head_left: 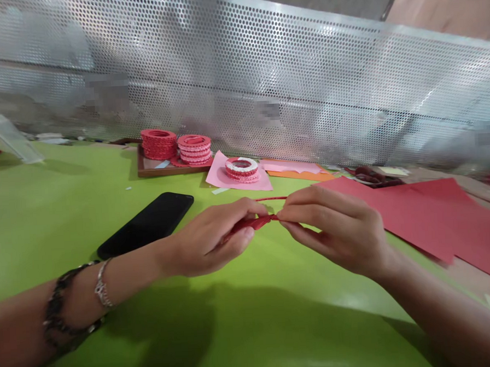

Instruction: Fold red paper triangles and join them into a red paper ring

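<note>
My left hand (215,234) pinches a shiny red strip (261,222), like ribbon or thin paper, between thumb and fingers. The strip narrows into a twist at its right end, where the fingertips of my right hand (337,228) are closed on it. Behind it a thin red curved band (270,198) spans the gap between both hands; whether it belongs to the same piece I cannot tell. Both hands are above the green table (252,325). A black phone (146,224) lies just left of my left hand.
Stacked red and pink rings (159,144) stand in a brown tray (174,171). More rings (242,171) sit on pink paper (215,177). Red sheets (411,213) lie at right, near dark-handled scissors (371,177). A perforated metal screen (239,69) borders the back.
</note>
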Available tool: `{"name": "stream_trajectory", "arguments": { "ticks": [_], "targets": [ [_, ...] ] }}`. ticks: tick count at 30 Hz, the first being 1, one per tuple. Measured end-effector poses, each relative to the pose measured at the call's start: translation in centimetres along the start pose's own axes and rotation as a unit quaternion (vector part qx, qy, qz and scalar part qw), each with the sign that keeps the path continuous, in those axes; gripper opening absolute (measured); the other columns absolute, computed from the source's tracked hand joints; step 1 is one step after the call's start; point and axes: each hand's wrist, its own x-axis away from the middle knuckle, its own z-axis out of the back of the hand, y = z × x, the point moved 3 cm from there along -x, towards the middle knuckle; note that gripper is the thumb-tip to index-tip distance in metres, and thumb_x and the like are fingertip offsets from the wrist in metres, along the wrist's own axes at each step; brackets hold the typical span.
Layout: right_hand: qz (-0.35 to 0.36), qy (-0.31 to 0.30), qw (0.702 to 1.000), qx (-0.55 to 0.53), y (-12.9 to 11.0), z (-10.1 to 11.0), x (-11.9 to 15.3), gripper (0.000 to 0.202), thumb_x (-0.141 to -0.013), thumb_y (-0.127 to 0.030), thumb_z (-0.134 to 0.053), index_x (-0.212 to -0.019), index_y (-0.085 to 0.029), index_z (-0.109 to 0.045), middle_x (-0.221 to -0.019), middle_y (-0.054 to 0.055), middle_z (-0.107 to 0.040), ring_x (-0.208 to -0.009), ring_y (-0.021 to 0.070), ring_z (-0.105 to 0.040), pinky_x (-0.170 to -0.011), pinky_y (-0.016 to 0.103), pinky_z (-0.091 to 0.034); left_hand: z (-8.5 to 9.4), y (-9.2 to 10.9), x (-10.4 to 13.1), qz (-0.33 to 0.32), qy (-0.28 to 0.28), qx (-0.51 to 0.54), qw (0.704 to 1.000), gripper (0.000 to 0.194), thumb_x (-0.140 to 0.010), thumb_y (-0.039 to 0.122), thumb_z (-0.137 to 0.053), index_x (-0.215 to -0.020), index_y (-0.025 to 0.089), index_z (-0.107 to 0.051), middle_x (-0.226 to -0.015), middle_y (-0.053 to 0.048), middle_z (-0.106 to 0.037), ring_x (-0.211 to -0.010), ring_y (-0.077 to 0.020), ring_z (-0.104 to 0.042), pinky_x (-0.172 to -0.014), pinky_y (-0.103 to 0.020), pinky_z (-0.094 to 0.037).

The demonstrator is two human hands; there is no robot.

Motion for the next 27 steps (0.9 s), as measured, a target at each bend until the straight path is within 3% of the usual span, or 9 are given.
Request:
{"name": "stream_trajectory", "arguments": {
  "ticks": [11, 20, 27],
  "targets": [
    [0.004, -0.02, 0.999, 0.03, -0.02, 0.29, -0.3, 0.016, -0.086, -0.008, -0.048, -0.086, -0.021, -0.058, -0.079, 0.001, -0.064, -0.069, 0.0098, -0.061, -0.063, 0.021, -0.05, -0.11, -0.03, -0.04, 0.01, -0.004, -0.001, 1.0, 0.018, -0.085, 0.017, -0.032, -0.098, 0.017, -0.045, -0.077, 0.001, -0.056, -0.063, -0.0109, -0.048, -0.061, -0.021, -0.04],
    [-0.024, -0.051, 0.998, 0.006, 0.3, -0.12, -0.07, 0.014, -0.089, -0.016, -0.048, -0.086, -0.021, -0.061, -0.08, 0.002, -0.064, -0.073, 0.0116, -0.062, -0.066, 0.023, -0.05, -0.25, -0.05, -0.36, 0.036, -0.047, -0.016, 0.998, 0.02, -0.084, 0.021, -0.032, -0.094, 0.017, -0.049, -0.071, 0.001, -0.055, -0.057, -0.0111, -0.046, -0.057, -0.023, -0.037],
    [0.016, -0.058, 0.996, 0.065, -0.33, 0.08, -0.17, 0.023, -0.093, -0.014, -0.038, -0.085, -0.018, -0.059, -0.071, 0.001, -0.061, -0.065, 0.0111, -0.057, -0.059, 0.024, -0.045, -0.29, -0.17, -0.41, 0.042, -0.041, -0.015, 0.998, 0.019, -0.084, 0.02, -0.034, -0.094, 0.017, -0.049, -0.07, 0.002, -0.053, -0.055, -0.0101, -0.044, -0.054, -0.021, -0.035]
  ]
}}
